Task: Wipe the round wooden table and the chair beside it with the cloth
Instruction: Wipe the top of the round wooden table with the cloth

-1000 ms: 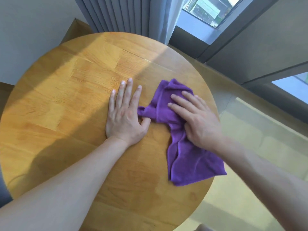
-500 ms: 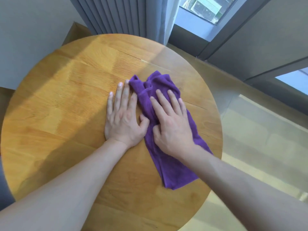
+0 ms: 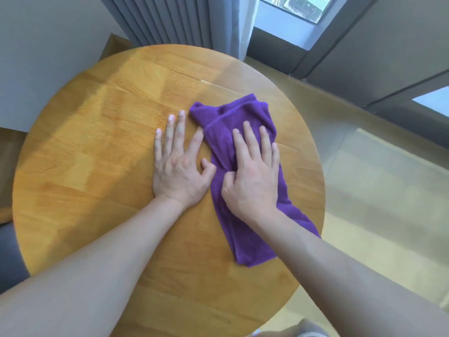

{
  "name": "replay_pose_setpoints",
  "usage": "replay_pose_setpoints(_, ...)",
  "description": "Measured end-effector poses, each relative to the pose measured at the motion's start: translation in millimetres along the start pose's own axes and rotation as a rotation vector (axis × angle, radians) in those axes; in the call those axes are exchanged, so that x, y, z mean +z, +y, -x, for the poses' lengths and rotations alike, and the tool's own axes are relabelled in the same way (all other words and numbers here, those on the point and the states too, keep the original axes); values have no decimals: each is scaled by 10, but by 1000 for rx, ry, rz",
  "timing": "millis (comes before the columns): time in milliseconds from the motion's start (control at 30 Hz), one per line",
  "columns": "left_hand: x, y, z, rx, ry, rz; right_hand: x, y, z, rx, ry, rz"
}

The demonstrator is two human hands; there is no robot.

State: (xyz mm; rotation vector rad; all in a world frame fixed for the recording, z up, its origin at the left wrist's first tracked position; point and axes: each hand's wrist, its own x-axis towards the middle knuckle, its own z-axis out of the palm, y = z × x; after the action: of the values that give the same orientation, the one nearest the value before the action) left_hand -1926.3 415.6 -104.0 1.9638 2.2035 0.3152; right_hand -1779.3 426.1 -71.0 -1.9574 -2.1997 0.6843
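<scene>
Purple cloth: the crumpled purple microfibre cloth (image 3: pixel 245 166) lies on the right half of the round wooden table (image 3: pixel 97 166), its far end bunched just right of the table's middle, its near end trailing to the right rim.
Change: a second ago the cloth was skewed toward the right edge under an angled hand; half a second ago it was swept in toward the centre; now it sits slightly farther out and right again, more spread at its far end.
Right hand: the right hand (image 3: pixel 252 176) presses flat on the cloth, fingers straight and a little apart, thumb tucked into a fold at the cloth's left side.
Left hand: the left hand (image 3: pixel 177 166) stays flat on bare wood just left of the cloth, fingers straight and slightly spread, thumb touching the cloth's edge; it has hardly moved.
Meaning: I judge this a back-and-forth stroke over the centre-right of the top; the left and far parts look not yet covered, and the chair is not yet wiped.
Around: grey pleated curtain (image 3: pixel 170 20) and a window (image 3: pixel 291 10) beyond the far edge; pale floor (image 3: pixel 376 190) on the right.
In the way: the bracing left hand blocks a leftward sweep; no chair is plainly identifiable in view.
</scene>
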Motion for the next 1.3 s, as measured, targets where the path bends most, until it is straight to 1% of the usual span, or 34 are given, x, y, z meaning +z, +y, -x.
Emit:
replay_pose_setpoints(100,10,-15,-5,-3,14,9,-150,335,-39,-260,-100,64)
replay_pose_setpoints(133,20,-13,-2,-10,17,12,-218,485,-105,-315,-105,94)
replay_pose_setpoints(167,29,-6,-4,-16,21,17,-281,627,-173,-321,-88,110)
replay_pose_setpoints(200,26,-1,-15,-17,20,21,-332,732,-232,-275,-43,95)
replay_pose_setpoints(267,32,41,2,-33,17,21,-339,805,-260,-106,71,20)
replay_pose_setpoints(300,33,67,18,-56,23,16,-290,744,-235,-15,118,-11)
replay_pose_setpoints(367,43,181,69,-161,35,11,-149,525,-124,154,195,-48)
replay_pose_setpoints(433,65,372,139,-279,43,13,-36,324,57,231,227,-63)
replay_pose_setpoints(467,87,464,182,-309,42,12,-1,269,165,217,210,-63)
replay_pose_setpoints(500,112,532,230,-314,34,8,20,257,270,171,172,-56)
replay_pose_setpoints(567,155,574,325,-264,7,-18,-5,388,399,-15,69,-7)
replay_pose_setpoints(633,180,547,389,-192,-15,-54,-126,684,359,-237,-21,57)
replay_pose_setpoints(667,185,533,408,-165,-22,-67,-190,834,300,-289,-32,65)
replay_pose_setpoints(700,188,531,419,-151,-28,-76,-244,949,238,-261,-7,45)
replay_pose_setpoints(733,188,537,421,-148,-31,-82,-279,1007,178,-158,49,-2)
replay_pose_setpoints(800,190,549,415,-156,-25,-87,-267,901,109,145,176,-91)
replay_pose_setpoints(833,192,553,413,-157,-22,-85,-228,767,98,262,219,-106)
replay_pose_setpoints(867,194,557,411,-159,-21,-81,-180,626,101,333,242,-110)
replay_pose_setpoints(900,193,556,410,-162,-19,-77,-131,500,122,359,245,-104)
replay_pose_setpoints(933,194,556,405,-165,-18,-76,-86,404,164,347,225,-89)
replay_pose_setpoints(967,192,559,403,-167,-19,-74,-54,358,230,302,185,-73)
replay_pose_setpoints(1033,185,573,403,-165,-19,-67,-52,433,381,119,81,-22)
replay_pose_setpoints(1100,173,590,400,-159,-16,-56,-157,700,445,-144,-48,76)
replay_pose_setpoints(1167,160,591,404,-158,-18,-56,-331,1058,336,-421,-181,176)
replay_pose_setpoints(1200,152,586,414,-156,-21,-57,-413,1225,248,-523,-236,211)
replay_pose_setpoints(1233,146,581,425,-154,-24,-57,-483,1355,161,-578,-269,228)
replay_pose_setpoints(1267,145,581,431,-155,-27,-58,-533,1435,89,-575,-269,221)
replay_pose_setpoints(1300,144,580,433,-158,-31,-59,-549,1455,49,-521,-231,190)
